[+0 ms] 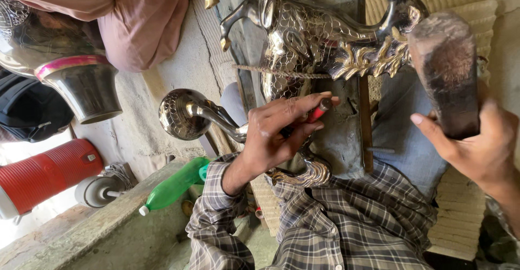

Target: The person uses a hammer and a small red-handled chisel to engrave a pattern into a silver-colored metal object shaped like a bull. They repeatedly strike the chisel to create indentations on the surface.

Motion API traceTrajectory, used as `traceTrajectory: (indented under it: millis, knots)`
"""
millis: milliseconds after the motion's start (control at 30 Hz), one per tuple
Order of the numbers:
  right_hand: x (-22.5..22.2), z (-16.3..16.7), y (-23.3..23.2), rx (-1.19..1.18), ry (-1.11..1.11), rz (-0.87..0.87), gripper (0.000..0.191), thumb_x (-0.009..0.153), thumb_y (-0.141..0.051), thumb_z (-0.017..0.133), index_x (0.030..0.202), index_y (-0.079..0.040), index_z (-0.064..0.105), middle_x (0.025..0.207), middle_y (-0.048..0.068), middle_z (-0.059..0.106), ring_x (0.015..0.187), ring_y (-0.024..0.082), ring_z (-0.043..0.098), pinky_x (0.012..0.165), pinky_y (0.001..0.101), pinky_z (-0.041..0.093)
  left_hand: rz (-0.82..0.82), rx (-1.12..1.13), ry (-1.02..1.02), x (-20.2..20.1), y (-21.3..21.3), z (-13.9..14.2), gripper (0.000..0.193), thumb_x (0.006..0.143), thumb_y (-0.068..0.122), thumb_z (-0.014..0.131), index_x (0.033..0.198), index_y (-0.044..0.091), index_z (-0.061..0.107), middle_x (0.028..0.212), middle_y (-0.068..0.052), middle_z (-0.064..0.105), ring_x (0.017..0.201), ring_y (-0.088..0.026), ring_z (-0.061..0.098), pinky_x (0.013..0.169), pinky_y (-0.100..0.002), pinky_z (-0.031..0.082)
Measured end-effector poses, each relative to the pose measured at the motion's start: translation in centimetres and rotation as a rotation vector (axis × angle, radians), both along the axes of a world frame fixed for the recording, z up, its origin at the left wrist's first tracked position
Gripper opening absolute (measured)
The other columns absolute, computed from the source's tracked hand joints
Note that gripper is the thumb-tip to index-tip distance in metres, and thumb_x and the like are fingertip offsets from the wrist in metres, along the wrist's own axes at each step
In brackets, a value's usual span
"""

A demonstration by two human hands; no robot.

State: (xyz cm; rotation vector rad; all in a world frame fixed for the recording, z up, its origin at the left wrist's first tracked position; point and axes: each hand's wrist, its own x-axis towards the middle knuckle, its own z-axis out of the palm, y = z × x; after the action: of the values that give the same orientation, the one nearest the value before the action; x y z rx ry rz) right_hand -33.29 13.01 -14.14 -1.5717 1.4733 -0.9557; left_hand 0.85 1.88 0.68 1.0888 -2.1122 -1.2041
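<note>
A shiny engraved metal horse figure (303, 31) lies across my lap, with gold-toned mane and hooves. My left hand (276, 134) rests on its body and grips a small red-handled tool (320, 110) whose tip presses against the metal. My right hand (476, 145) is raised at the right and holds a dark worn wooden mallet (447, 69) above the horse's head end. A cord runs across the figure's middle. My checked shirt sleeve covers the left forearm.
Another person in pink cloth (135, 15) sits at upper left by a large metal vessel (81, 88). A red ribbed jug (43, 178), a green plastic bottle (173, 186) and a black bag (27, 113) lie on the concrete floor. A woven mat (460, 216) lies at right.
</note>
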Motion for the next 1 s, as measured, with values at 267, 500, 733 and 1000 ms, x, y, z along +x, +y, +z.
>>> traceTrajectory:
  millis: [267,500,733,1000]
  knots:
    - [-1.1,3.6,-1.2,0.363,-0.117,-0.02,0.019,0.099,-0.008,0.074,0.106,0.003,0.06,0.087,0.014,0.067,0.075,0.019,0.07,0.066,0.0305,0.056,-0.005,0.046,-0.06,0.5,0.1,-0.9,0.057,0.09,0.002,0.083,0.142,0.009,0.062,0.117,-0.004,0.078,0.086,-0.016,0.076,0.079,-0.031,0.063]
    - [-1.2,4.4,-5.0,0.059,0.131,0.334,0.069,0.077,-0.001,0.082,0.14,0.0,0.055,0.093,0.011,0.069,0.075,0.017,0.07,0.065,0.0313,0.056,-0.01,0.027,0.012,0.6,0.6,-1.7,0.057,0.095,0.002,0.079,0.146,0.013,0.058,0.116,-0.007,0.078,0.092,-0.016,0.078,0.084,-0.031,0.065]
    - [1.2,7.4,-6.9,0.026,0.039,0.267,0.062,0.084,0.005,0.076,0.136,-0.013,0.05,0.087,0.007,0.065,0.072,0.016,0.068,0.066,0.0293,0.058,0.011,0.078,0.0,0.1,0.4,-1.2,0.061,0.093,0.001,0.079,0.148,0.016,0.057,0.113,-0.005,0.079,0.086,-0.015,0.076,0.077,-0.03,0.065]
    - [1.2,8.4,-7.4,-0.046,-0.012,0.31,0.087,0.082,0.005,0.069,0.16,-0.023,0.042,0.087,0.007,0.06,0.072,0.016,0.063,0.066,0.0304,0.057,0.015,0.072,-0.034,-0.1,0.4,-0.7,0.063,0.093,0.002,0.081,0.149,0.017,0.057,0.104,-0.005,0.079,0.079,-0.013,0.073,0.074,-0.03,0.061]
